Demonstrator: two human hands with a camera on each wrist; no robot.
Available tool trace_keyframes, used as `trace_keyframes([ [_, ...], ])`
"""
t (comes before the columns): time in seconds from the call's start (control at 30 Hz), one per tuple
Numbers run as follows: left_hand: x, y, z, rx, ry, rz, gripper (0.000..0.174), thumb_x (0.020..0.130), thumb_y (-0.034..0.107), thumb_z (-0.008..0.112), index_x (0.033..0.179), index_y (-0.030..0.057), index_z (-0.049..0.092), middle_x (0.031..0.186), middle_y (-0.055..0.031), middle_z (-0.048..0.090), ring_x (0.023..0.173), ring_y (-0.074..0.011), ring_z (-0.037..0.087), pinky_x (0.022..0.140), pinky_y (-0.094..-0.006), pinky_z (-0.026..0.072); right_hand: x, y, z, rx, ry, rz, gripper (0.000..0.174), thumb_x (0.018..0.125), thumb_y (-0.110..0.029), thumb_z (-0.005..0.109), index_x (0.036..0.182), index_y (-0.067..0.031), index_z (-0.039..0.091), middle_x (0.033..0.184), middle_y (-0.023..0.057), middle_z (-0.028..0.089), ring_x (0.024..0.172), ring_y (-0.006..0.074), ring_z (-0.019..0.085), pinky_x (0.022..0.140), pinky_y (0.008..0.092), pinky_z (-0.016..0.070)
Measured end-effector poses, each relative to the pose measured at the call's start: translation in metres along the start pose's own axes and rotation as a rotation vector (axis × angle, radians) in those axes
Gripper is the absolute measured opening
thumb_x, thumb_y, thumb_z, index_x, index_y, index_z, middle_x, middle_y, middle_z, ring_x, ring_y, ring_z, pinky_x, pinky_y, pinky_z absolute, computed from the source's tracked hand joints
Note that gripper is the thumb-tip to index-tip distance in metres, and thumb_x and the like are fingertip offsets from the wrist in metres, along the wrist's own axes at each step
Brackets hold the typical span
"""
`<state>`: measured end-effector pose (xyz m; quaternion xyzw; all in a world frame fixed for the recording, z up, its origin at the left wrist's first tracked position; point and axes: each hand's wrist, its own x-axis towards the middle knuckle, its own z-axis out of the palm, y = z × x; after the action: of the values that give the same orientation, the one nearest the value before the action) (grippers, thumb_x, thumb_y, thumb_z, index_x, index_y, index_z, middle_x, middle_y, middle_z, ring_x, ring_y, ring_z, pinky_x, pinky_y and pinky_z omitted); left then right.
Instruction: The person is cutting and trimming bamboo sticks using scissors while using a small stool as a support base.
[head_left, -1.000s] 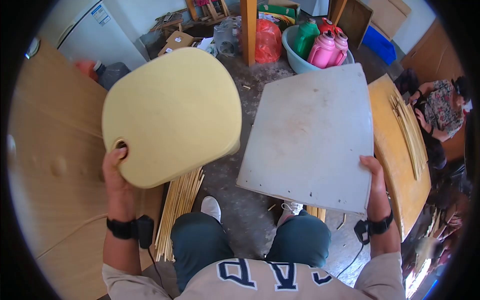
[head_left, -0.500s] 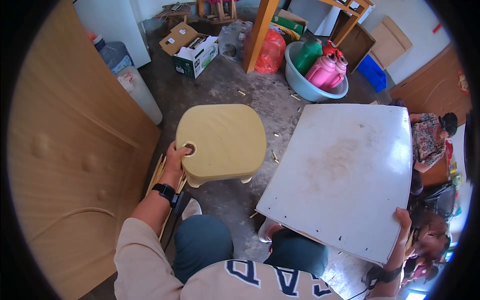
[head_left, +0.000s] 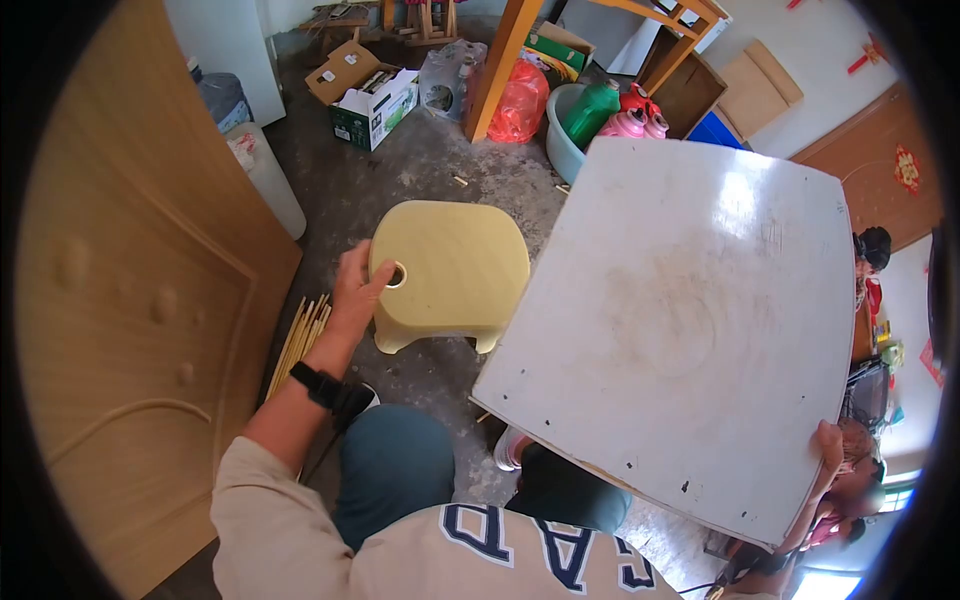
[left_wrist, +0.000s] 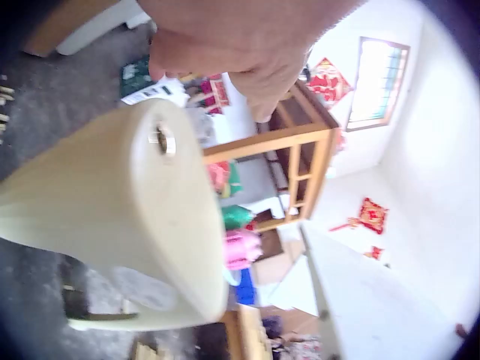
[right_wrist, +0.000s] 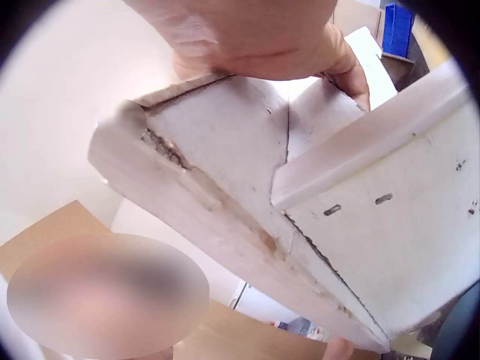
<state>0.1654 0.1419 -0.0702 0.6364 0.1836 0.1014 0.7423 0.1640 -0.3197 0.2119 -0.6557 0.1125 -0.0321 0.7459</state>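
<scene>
A cream plastic step stool (head_left: 460,262) stands upright on the floor in front of the knees. My left hand (head_left: 356,290) is at its left edge, thumb beside the finger hole (head_left: 397,275). In the left wrist view that hand (left_wrist: 232,45) hovers off the stool (left_wrist: 184,232) with nothing in its fingers. My right hand (head_left: 826,452) grips the right edge of a large white wooden piece (head_left: 680,320), held tilted with its stained top facing up. The right wrist view shows side panels (right_wrist: 375,217) beneath that top, and the right hand (right_wrist: 262,37) curled over the edge.
A brown wooden panel (head_left: 150,330) rises at the left, with thin sticks (head_left: 295,345) lying next to it. Farther off are an opened carton (head_left: 375,110), a red bag (head_left: 520,105), a wooden post (head_left: 500,70) and a basin (head_left: 563,140) of flasks. People sit at the right.
My left hand has lowered the stool to the floor and let go of it. My right hand has carried the white piece to the right, keeping its grip.
</scene>
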Motion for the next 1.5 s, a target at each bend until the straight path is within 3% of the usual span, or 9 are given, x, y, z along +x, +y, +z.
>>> trace_keyframes([
  [0.2, -0.036, 0.08, 0.06, -0.664, -0.681, -0.33, 0.046, 0.092, 0.036, 0.05, 0.121, 0.0008, 0.05, 0.118, -0.006, 0.055, 0.11, -0.0138, 0.05, 0.093, -0.028, 0.0393, -0.021, -0.011, 0.054, 0.035, 0.049, -0.151, 0.029, 0.08, -0.028, 0.053, 0.093, -0.0019, 0.055, 0.083, 0.0108, 0.059, 0.078, 0.0188, 0.058, 0.068, 0.03, 0.0491],
  [0.6, -0.072, 0.248, -0.004, -0.204, -0.3, 0.047, 0.023, 0.086, 0.021, 0.056, 0.103, 0.0049, 0.058, 0.094, -0.0037, 0.06, 0.079, -0.0129, 0.06, 0.07, -0.0265, 0.0491, 0.079, -0.028, 0.106, -0.026, -0.414, -0.188, 0.043, 0.081, -0.034, 0.057, 0.109, -0.0006, 0.056, 0.092, 0.0117, 0.064, 0.078, 0.022, 0.062, 0.073, 0.0315, 0.0501],
  [0.67, -0.076, 0.246, -0.01, -0.19, -0.368, 0.076, 0.028, 0.084, 0.014, 0.055, 0.111, 0.0071, 0.059, 0.102, -0.0041, 0.061, 0.081, -0.014, 0.062, 0.071, -0.0277, 0.05, 0.145, -0.036, 0.092, -0.001, -0.899, 0.319, 0.049, 0.083, -0.038, 0.054, 0.111, 0.002, 0.055, 0.099, 0.0168, 0.063, 0.084, 0.0274, 0.062, 0.079, 0.0348, 0.0495],
  [0.77, -0.1, 0.264, -0.006, -0.119, -0.44, 0.469, 0.022, 0.085, 0.002, 0.046, 0.106, 0.0016, 0.054, 0.096, -0.0058, 0.058, 0.084, -0.0133, 0.057, 0.075, -0.0243, 0.0467, 0.108, -0.015, 0.101, -0.025, -1.024, -0.128, 0.054, 0.085, -0.041, 0.051, 0.113, 0.0054, 0.053, 0.104, 0.0208, 0.061, 0.087, 0.032, 0.062, 0.083, 0.038, 0.0487],
  [0.97, -0.08, 0.233, 0.005, 0.488, 0.025, 1.202, 0.025, 0.079, -0.003, 0.05, 0.101, 0.006, 0.058, 0.09, -0.0043, 0.061, 0.09, -0.0113, 0.059, 0.073, -0.0252, 0.0493, 0.034, 0.055, 0.182, -0.018, -1.01, 0.091, 0.044, 0.085, -0.036, 0.052, 0.108, 0.0024, 0.055, 0.098, 0.0186, 0.062, 0.084, 0.0301, 0.062, 0.079, 0.0366, 0.0498],
  [1.03, -0.122, 0.255, 0.022, -0.734, -0.339, 0.373, 0.025, 0.074, -0.009, 0.049, 0.093, 0.0031, 0.059, 0.082, -0.0073, 0.061, 0.083, -0.0141, 0.06, 0.068, -0.0273, 0.0483, 0.036, 0.054, 0.179, -0.052, -0.99, 0.121, 0.045, 0.083, -0.035, 0.053, 0.108, 0.0023, 0.055, 0.098, 0.0182, 0.062, 0.085, 0.0298, 0.062, 0.079, 0.0367, 0.05],
  [1.13, -0.05, 0.246, 0.042, 0.707, 0.142, 0.927, 0.02, 0.083, 0.008, 0.049, 0.092, 0.0101, 0.067, 0.082, -0.0042, 0.064, 0.072, -0.018, 0.065, 0.057, -0.0304, 0.0512, 0.051, 0.064, 0.17, -0.078, -0.928, 0.159, 0.046, 0.081, -0.035, 0.055, 0.109, 0.002, 0.054, 0.098, 0.0176, 0.062, 0.085, 0.0294, 0.061, 0.078, 0.0369, 0.0503],
  [1.37, -0.049, 0.227, 0.009, -0.507, -0.154, 0.315, 0.024, 0.066, 0.009, 0.063, 0.083, -0.008, 0.061, 0.078, -0.0148, 0.061, 0.068, -0.0227, 0.062, 0.055, -0.0355, 0.0477, 0.1, 0.081, 0.137, -0.028, -0.797, 0.249, 0.049, 0.076, -0.033, 0.059, 0.11, 0.0014, 0.053, 0.097, 0.0161, 0.061, 0.085, 0.0284, 0.061, 0.077, 0.0372, 0.0509],
  [1.5, -0.041, 0.189, -0.013, -0.354, -0.102, 0.314, 0.045, 0.075, 0.018, 0.064, 0.107, -0.0078, 0.045, 0.09, -0.0123, 0.054, 0.078, -0.0156, 0.056, 0.064, -0.0294, 0.0464, 0.117, 0.108, 0.118, -0.022, -0.737, 0.335, 0.052, 0.072, -0.032, 0.061, 0.111, 0.0011, 0.052, 0.096, 0.0153, 0.061, 0.086, 0.0279, 0.06, 0.076, 0.0374, 0.0513],
])
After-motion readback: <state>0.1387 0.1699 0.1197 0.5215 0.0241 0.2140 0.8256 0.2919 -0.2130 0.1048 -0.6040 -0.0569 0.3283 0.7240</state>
